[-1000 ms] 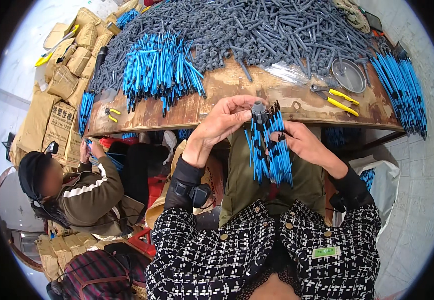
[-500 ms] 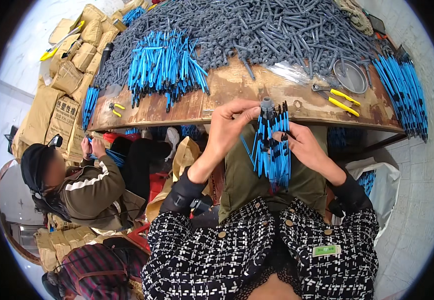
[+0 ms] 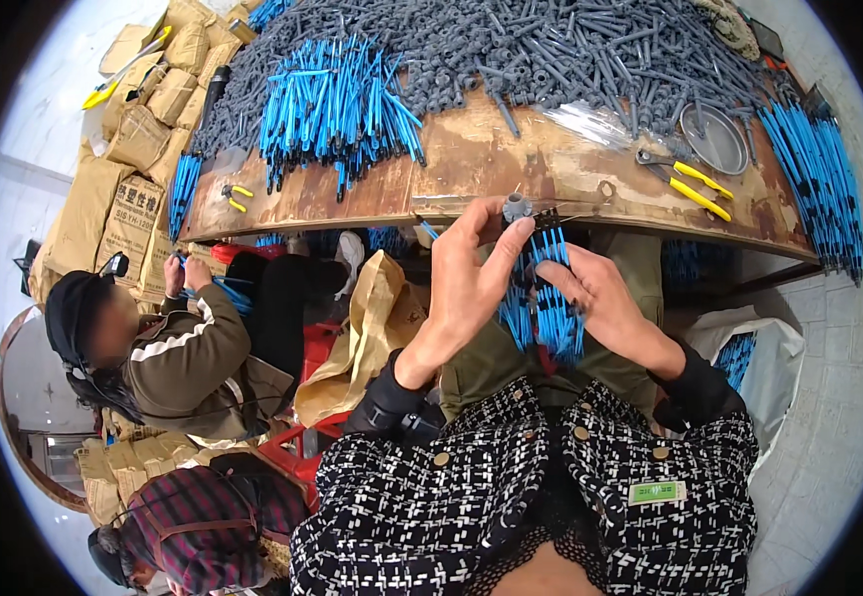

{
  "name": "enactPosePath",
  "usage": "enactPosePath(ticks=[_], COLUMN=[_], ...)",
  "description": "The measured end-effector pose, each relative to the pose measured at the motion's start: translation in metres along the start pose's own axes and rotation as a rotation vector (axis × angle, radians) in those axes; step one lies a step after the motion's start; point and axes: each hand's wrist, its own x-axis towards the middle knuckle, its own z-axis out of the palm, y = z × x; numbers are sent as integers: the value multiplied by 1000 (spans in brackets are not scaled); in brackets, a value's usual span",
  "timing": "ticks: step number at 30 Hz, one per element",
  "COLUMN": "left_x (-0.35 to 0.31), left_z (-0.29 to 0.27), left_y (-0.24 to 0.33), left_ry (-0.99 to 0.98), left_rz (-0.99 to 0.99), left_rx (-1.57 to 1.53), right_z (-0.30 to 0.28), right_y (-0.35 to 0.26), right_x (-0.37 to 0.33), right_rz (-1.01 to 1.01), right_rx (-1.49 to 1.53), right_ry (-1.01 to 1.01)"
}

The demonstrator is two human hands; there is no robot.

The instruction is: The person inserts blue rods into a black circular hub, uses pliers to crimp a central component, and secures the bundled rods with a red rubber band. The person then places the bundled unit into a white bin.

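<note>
Left hand (image 3: 473, 266) has 1 grey fitting (image 3: 517, 206) pinched, right hand (image 3: 598, 298) is clamped round some blue sticks (image 3: 556, 323), both right by the bench (image 3: 481, 159).

Your left hand (image 3: 467, 282) pinches a grey fitting (image 3: 517, 207), its round, ridged head exposed above your thumb. Your right hand (image 3: 606, 296) grips a bundle of slender blue sticks (image 3: 556, 323) with black sections, pointing lengthwise toward you, just beside the fitting.

Head-worn view (wide fisheye), facing down at hands (image 3: 466, 283).
</note>
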Motion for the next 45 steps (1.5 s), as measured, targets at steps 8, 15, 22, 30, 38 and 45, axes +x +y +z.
enactPosePath(ticks=[8,15,22,30,38,45], left_x=[26,22,-16,-21,8,-50], left_z=[-32,-24,-15,-6,-36,-27], left_y=[-20,-42,-29,-37,-25,-69], left_ry=[-462,-587,-380,-250,-536,-260], left_rz=[-72,-220,-240,-203,-184,-279], left_rx=[-412,-364,-114,-209,-431,-739], right_z=[-7,2,17,41,18,39], right_y=[-7,12,15,30,10,12], right_x=[3,-9,-14,-39,-19,-21], right_rz=[7,158,245,107,47,211], right_rx=[-2,-2,104,94,1,19], right_ry=[-101,-134,-153,151,52,-101])
